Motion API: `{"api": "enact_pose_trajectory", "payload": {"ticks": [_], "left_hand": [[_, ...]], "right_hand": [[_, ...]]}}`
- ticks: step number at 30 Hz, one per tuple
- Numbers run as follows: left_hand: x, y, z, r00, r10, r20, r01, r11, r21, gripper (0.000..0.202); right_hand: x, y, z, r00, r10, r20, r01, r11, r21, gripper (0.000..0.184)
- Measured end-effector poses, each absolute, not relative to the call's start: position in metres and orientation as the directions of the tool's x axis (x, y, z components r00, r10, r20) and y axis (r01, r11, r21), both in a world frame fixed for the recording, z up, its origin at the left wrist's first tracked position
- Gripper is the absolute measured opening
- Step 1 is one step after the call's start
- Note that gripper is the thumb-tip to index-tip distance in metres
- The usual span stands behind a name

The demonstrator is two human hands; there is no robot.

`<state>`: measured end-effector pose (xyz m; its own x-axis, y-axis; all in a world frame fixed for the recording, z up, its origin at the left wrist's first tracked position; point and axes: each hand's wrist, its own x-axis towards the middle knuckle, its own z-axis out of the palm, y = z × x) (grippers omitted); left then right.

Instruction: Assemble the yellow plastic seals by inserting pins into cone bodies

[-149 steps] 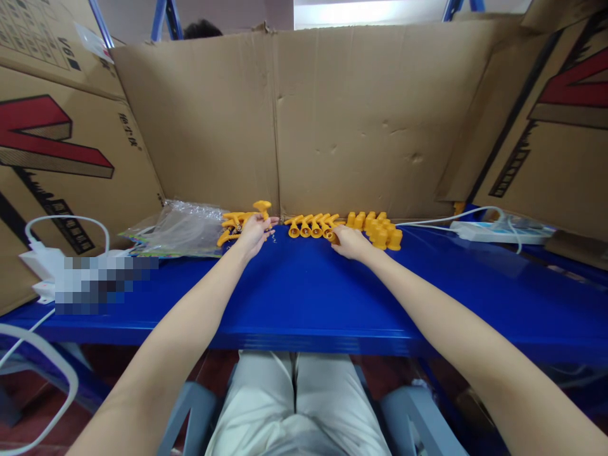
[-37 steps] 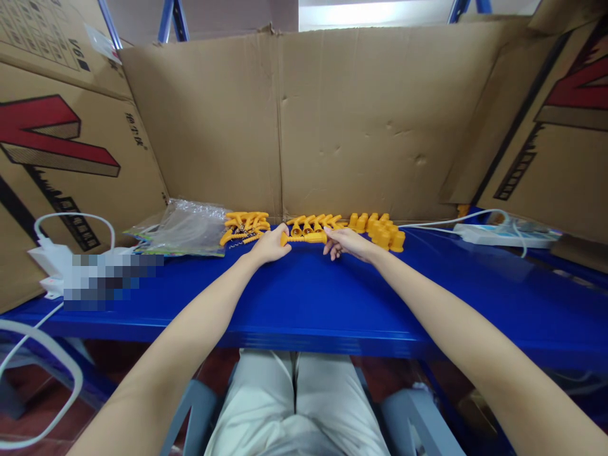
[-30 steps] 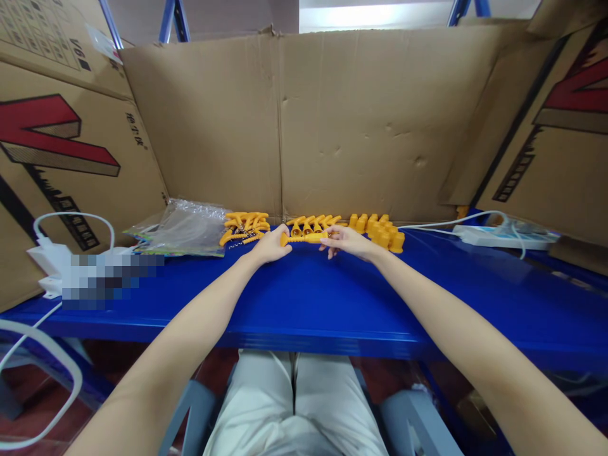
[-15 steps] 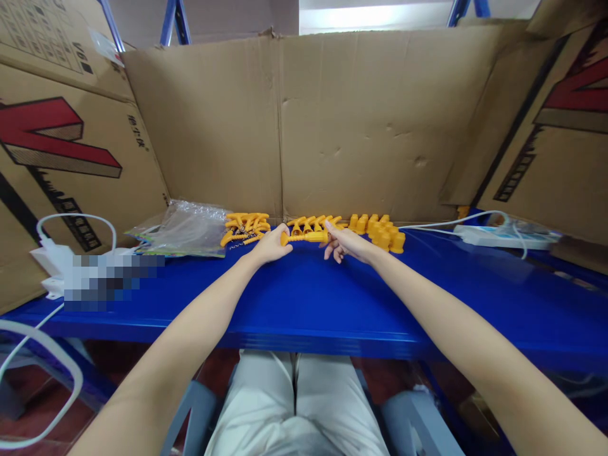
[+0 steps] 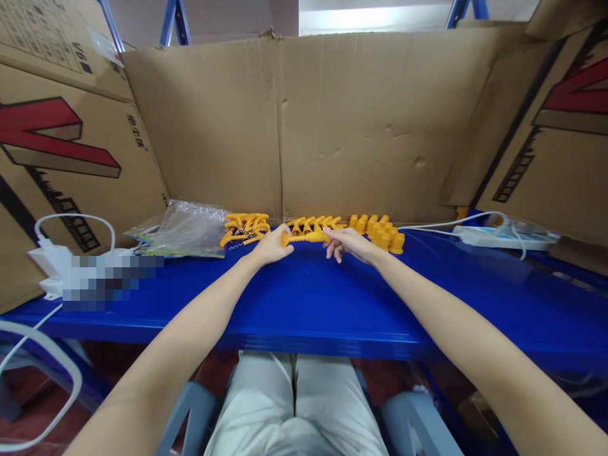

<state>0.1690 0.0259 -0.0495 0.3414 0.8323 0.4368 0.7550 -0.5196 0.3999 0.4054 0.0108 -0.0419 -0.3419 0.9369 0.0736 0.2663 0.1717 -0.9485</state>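
My left hand (image 5: 273, 246) is closed around the left end of a long orange plastic piece (image 5: 311, 237) with a ridged shaft, held level just above the blue table. At its right end, the thumb and forefinger of my right hand (image 5: 350, 244) pinch the piece, while the other fingers curl loosely below. Behind my hands lies a row of orange forked parts (image 5: 317, 223). To the left of my left hand are more orange curved parts (image 5: 247, 221) with small dark bits among them. Several orange cup-like pieces (image 5: 387, 235) stand beyond my right hand.
Clear plastic bags (image 5: 190, 229) lie on the left of the blue table (image 5: 313, 297). A white power strip (image 5: 503, 235) with cables is at the right, and white chargers (image 5: 54, 269) are at far left. Cardboard walls (image 5: 370, 126) close off the back and sides.
My right thumb and fingers have shifted slightly left along the orange piece's right end. My left hand keeps nearly the same place.
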Motion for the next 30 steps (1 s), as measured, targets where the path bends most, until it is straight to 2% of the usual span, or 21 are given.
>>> {"api": "enact_pose_trajectory", "payload": {"ticks": [7,14,18,22,30], "left_hand": [[0.169,0.027,-0.050,0.341,0.831,0.440,0.749,-0.523,0.407,0.023],[0.167,0.028,-0.050,0.338,0.831,0.442,0.753,-0.521,0.402,0.025],[0.166,0.028,-0.049,0.340,0.833,0.436,0.768,-0.514,0.382,0.024],[0.167,0.027,-0.048,0.341,0.837,0.429,0.772,-0.510,0.380,0.022],[0.169,0.025,-0.048,0.330,0.837,0.437,0.775,-0.505,0.380,0.022]], "right_hand": [[0.400,0.010,-0.042,-0.288,0.957,0.039,0.283,0.124,-0.951,0.050],[0.403,0.012,-0.044,-0.329,0.943,0.053,0.321,0.164,-0.933,0.055],[0.408,0.019,-0.048,-0.325,0.933,0.155,0.284,0.253,-0.925,0.038],[0.413,0.028,-0.053,-0.333,0.900,0.283,0.228,0.368,-0.902,0.053],[0.414,0.028,-0.052,-0.317,0.895,0.314,0.240,0.396,-0.887,0.040]]}}
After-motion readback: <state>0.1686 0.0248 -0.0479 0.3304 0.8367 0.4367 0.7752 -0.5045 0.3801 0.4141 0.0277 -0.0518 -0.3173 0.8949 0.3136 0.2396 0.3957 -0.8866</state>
